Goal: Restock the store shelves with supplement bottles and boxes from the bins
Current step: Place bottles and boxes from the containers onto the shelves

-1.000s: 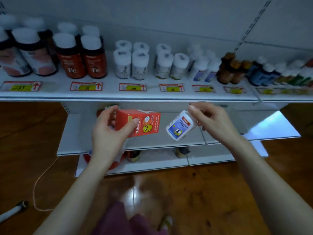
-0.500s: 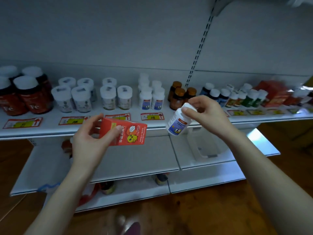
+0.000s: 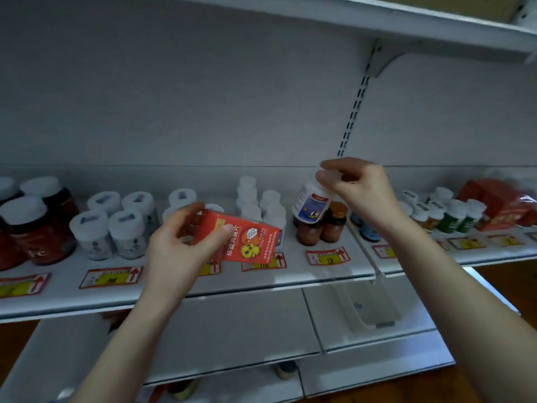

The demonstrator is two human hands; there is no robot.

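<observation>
Fingers [image 3: 334,179] of the right hand [image 3: 360,190] pinch a white bottle [image 3: 310,204] by its cap above the shelf [image 3: 290,274]; the left hand [image 3: 177,251] grips a red box [image 3: 241,239].

Raised forward, the left hand [image 3: 174,251] and right hand [image 3: 363,193] grip, fingers [image 3: 334,166] curled.
</observation>
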